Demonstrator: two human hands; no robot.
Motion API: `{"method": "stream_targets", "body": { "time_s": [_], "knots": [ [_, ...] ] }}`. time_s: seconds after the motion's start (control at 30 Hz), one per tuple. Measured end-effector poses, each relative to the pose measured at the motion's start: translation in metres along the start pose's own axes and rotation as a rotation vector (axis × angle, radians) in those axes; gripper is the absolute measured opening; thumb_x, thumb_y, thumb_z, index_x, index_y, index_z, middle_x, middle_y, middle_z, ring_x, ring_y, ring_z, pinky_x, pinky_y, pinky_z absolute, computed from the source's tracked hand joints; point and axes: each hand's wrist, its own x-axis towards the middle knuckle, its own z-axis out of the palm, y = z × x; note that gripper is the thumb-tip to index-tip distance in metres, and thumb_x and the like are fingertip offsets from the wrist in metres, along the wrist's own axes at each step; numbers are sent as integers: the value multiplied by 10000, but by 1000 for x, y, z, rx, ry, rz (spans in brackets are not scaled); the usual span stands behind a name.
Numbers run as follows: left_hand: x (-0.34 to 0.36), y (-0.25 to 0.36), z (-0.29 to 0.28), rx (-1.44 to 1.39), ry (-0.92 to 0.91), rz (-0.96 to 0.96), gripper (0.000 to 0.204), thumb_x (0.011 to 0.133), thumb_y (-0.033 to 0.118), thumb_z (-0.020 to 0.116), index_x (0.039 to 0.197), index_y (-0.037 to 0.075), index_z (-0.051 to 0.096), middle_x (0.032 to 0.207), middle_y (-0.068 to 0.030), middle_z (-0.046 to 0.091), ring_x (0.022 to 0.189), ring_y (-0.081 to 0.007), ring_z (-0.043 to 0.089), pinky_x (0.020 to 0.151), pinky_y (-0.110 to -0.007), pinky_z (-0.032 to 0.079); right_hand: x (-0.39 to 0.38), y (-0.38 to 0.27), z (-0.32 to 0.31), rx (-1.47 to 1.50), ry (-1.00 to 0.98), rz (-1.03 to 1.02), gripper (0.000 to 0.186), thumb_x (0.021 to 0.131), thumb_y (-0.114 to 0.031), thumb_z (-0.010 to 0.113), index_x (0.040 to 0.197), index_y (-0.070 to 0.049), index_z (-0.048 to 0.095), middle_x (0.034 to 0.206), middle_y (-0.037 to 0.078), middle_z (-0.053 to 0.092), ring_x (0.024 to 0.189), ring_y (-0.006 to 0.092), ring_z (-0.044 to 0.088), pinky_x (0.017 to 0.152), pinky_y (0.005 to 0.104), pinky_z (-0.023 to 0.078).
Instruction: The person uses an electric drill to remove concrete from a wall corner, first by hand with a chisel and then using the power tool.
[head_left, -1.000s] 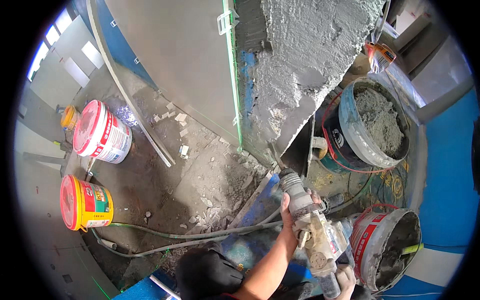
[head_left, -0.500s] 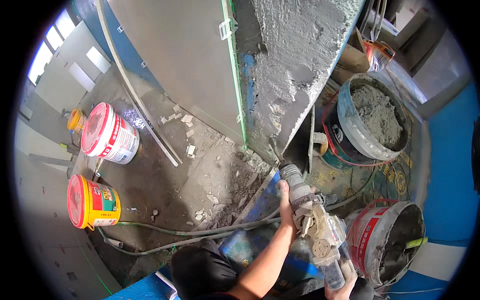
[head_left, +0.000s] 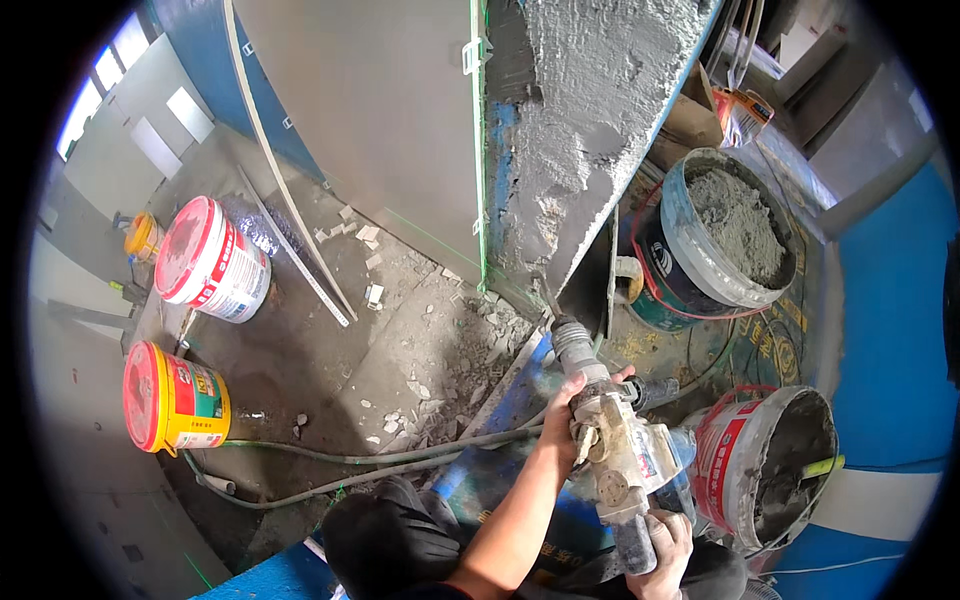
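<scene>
A dusty grey rotary hammer (head_left: 618, 455) slants across the lower middle, its chisel bit (head_left: 547, 298) pointing up at the bottom corner of the wall. My left hand (head_left: 566, 405) is closed around its front, behind the ribbed chuck (head_left: 573, 345). At the back end, my right hand (head_left: 664, 550) wraps the rear handle. The bit's tip meets the foot of the rough grey plastered strip (head_left: 590, 130), beside a smooth panel (head_left: 370, 110) edged with a green line. Whether the tip presses in cannot be made out. Broken mortar chips (head_left: 425, 385) lie on the floor near the bit.
To the right stand a large bucket of grey mortar (head_left: 735, 230) and another mortar bucket (head_left: 735, 465) holding a green-handled tool. A white-and-red bucket (head_left: 228, 265) and a yellow-and-red one (head_left: 195, 400) stand left. Hoses (head_left: 370, 458) cross the floor, and a long strip (head_left: 290, 240) lies beyond.
The view has shifted slightly. The rotary hammer's rear end and my right hand have swung a little left. Both hands keep their hold, and the bit stays at the wall's bottom corner.
</scene>
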Motion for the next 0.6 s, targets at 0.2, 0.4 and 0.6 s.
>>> {"method": "stream_targets", "body": {
  "time_s": [0.2, 0.4, 0.6],
  "knots": [
    [-1, -2, -6, -38, -64, -30, 787, 878, 324, 674, 1454, -37, 280, 1346, -188, 586, 961, -269, 692, 871, -462, 597, 0, -7, -7, 45, -23, 34, 443, 698, -79, 705, 1136, -13, 680, 1061, 161, 658, 980, 372, 613, 862, 464, 482],
    [5, -7, 4, -52, -140, -72, 804, 861, 368, 684, 1480, -46, 379, 1184, -125, 647, 949, -251, 682, 895, -427, 564, -4, 8, -5, 78, -1, 71, 349, 741, -95, 718, 1079, -33, 661, 1045, 163, 637, 921, 394, 599, 819, 495, 479],
    [17, 2, -9, -24, -126, 21, 802, 799, 412, 706, 1406, -49, 457, 1229, -143, 617, 943, -247, 680, 884, -422, 577, 10, 27, 9, -10, -104, -8, 252, 764, -157, 683, 974, -23, 643, 946, 165, 595, 854, 392, 556, 765, 480, 447]
  ]
}}
